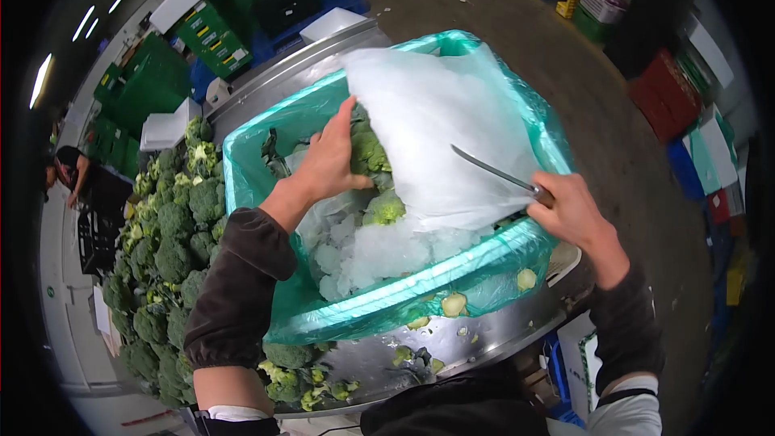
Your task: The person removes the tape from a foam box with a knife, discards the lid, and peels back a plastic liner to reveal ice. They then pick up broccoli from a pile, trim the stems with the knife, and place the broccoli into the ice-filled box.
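A knife (494, 169) with a dark, slightly curved blade is gripped by its handle in my right hand (567, 208), at the right rim of a crate (266, 125) lined with green plastic. A white sheet (452, 121) covers much of the crate, and the knife lies across it in this view. My left hand (327, 157) is open over the crate, thumb and fingers spread, with a fingertip right at the sheet's left edge. Beside and below that hand are broccoli heads (384, 208), partly hidden by the sheet. Crushed ice (375, 254) fills the front of the crate.
A large heap of broccoli (173, 230) lies to the left. Cut stem pieces (454, 304) and leafy scraps are at the front of the metal table (484, 339). Green crates (214, 36) are stacked behind. At the far left another person's arm (78, 182) shows near a black crate.
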A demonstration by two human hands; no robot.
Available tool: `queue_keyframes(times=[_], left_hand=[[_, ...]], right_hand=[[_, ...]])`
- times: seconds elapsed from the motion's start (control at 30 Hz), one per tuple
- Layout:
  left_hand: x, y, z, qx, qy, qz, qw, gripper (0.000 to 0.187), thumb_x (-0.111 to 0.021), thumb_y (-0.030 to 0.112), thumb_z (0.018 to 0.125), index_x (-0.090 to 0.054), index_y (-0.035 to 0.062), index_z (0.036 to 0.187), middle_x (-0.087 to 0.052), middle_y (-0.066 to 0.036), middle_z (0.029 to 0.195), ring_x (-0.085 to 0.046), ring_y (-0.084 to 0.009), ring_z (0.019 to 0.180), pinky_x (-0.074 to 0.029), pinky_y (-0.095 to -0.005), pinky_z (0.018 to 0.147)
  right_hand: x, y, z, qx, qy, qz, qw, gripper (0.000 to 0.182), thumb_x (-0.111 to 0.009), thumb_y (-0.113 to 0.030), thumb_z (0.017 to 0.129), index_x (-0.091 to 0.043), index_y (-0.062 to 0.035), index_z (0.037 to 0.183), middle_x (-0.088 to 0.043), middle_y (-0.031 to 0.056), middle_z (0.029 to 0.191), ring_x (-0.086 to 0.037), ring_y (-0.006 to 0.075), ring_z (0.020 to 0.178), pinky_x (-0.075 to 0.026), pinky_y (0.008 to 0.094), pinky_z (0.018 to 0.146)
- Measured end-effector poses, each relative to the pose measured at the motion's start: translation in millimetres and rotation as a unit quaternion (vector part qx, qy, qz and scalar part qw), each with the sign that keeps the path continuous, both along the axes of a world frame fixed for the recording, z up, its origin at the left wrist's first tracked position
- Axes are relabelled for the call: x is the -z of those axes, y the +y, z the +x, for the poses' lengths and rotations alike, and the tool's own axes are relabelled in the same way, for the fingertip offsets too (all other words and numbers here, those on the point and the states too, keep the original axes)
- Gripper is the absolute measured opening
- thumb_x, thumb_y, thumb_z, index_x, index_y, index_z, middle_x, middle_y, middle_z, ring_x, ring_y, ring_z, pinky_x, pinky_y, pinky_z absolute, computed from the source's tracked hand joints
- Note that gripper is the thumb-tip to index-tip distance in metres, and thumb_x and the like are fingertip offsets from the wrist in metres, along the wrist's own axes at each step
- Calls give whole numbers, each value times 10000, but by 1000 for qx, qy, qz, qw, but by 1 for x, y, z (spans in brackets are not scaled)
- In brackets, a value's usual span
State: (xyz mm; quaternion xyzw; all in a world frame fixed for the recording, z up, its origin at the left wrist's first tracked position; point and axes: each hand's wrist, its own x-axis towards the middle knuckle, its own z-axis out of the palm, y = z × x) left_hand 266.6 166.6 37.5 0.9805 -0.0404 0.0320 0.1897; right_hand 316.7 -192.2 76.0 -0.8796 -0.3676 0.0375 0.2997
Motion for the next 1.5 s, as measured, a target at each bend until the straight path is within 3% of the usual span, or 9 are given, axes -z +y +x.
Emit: queue_keyframes(times=[0.37,0.6,0.73,0.9,1.13,1.27,1.33,1.47,1.5], left_hand=[[21,4,21,3,-8,-60,998,1018,-859,240,533,-240,-30,1296,-426,-256,1233,-425,-418,1165,-401,-452,956],[23,10,7,22,-13,15,1000,972,-820,175,523,-292,16,1323,-431,-229,1213,-428,-389,1148,-406,-441,951],[-1,30,-48,-120,-84,-23,989,903,-774,118,547,-333,15,1328,-477,-207,1184,-476,-342,1111,-426,-417,926],[-81,24,-154,-259,-57,-513,816,648,-675,32,628,-467,-10,1241,-603,-89,1052,-589,-181,944,-466,-311,851],[-80,-54,-297,-305,-38,-710,634,642,-648,129,666,-449,-23,1257,-587,-145,1139,-611,-254,987,-504,-369,881],[-38,-105,-343,-366,47,-787,494,558,-646,129,745,-464,-17,1251,-584,-135,1163,-599,-256,1029,-478,-382,921],[-12,-122,-360,-421,98,-785,444,487,-631,123,781,-486,-3,1228,-588,-122,1152,-598,-245,1036,-489,-391,904],[18,-148,-365,-481,140,-773,390,430,-644,155,794,-515,16,1180,-596,-104,1116,-609,-216,1003,-531,-361,823],[3,-157,-356,-517,158,-736,408,406,-617,162,805,-520,-3,1163,-614,-111,1064,-630,-179,820,-505,-278,604]], right_hand=[[20,-3,-5,101,141,102,979,121,-546,9,654,-513,4,770,-383,-1,582,-317,47,536,-259,235,476],[33,-8,-8,104,128,170,972,114,-543,18,664,-509,11,772,-392,-41,599,-326,20,563,-250,210,483],[33,-8,-10,85,88,164,979,140,-558,14,662,-531,-3,799,-456,10,630,-381,66,545,-298,241,488],[17,12,-22,40,-42,82,995,191,-596,-4,678,-563,-26,864,-558,119,742,-542,268,587,-411,360,546],[18,32,-23,-56,-95,-16,994,253,-621,-63,719,-572,-48,967,-590,143,869,-582,361,758,-459,418,653],[11,31,-69,-52,-59,138,987,491,-663,-54,693,-533,-54,1167,-578,146,1085,-608,310,796,-493,353,688],[20,23,-100,-101,-191,260,941,421,-671,-40,696,-543,-31,1097,-594,129,969,-590,280,713,-490,348,630],[69,19,-198,-276,103,85,952,190,-639,-124,773,-501,-48,879,-566,111,691,-567,309,559,-470,410,539],[80,24,-214,-290,118,62,948,198,-640,-144,766,-504,-46,871,-577,118,687,-579,317,571,-463,419,532]])
